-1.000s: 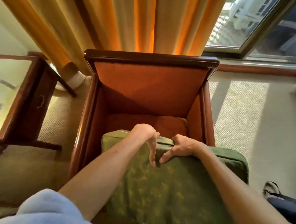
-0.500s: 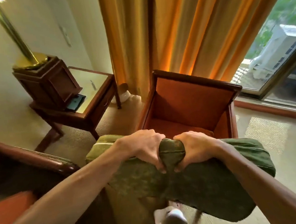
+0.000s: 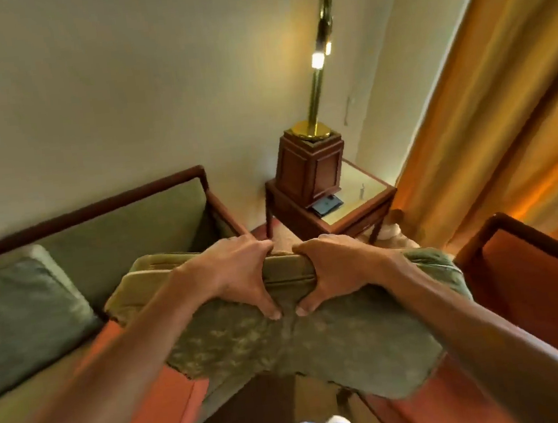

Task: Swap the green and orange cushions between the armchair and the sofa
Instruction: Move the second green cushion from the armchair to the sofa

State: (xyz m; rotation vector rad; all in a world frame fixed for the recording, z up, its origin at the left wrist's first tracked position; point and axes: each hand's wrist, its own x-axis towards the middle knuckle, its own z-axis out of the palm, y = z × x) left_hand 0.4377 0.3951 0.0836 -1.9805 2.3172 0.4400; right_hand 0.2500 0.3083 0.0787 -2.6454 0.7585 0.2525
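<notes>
Green cushion: held up in the air in front of the person, between the sofa and the armchair, resting on neither; its top edge is bunched and its lower part hangs down.
Left hand: clamped over the cushion's top edge, fingers behind, thumb pressing the front face.
Right hand: grasping the same edge just beside the left hand, thumb tips nearly touching.
Orange cushion: an orange seat pad shows below and to the left of the green one, on the sofa side; much of it is hidden.
Sofa: green back with a dark wooden frame, a green back cushion lying at its left.
Armchair: orange upholstery in a wooden frame, at the right edge; its seat is out of view.
Side table: stands between the two seats, bearing a wooden box with a brass lamp and a dark phone.
Curtain: orange, hanging at the right.
Risk: both grips sit close together at the middle, so the loose corners may sag and swing; judged likely to catch a wooden armrest, or brush the table and lamp in passing.
Risk: the orange pad appears to occupy the seat, so the green one could land on top of it.
</notes>
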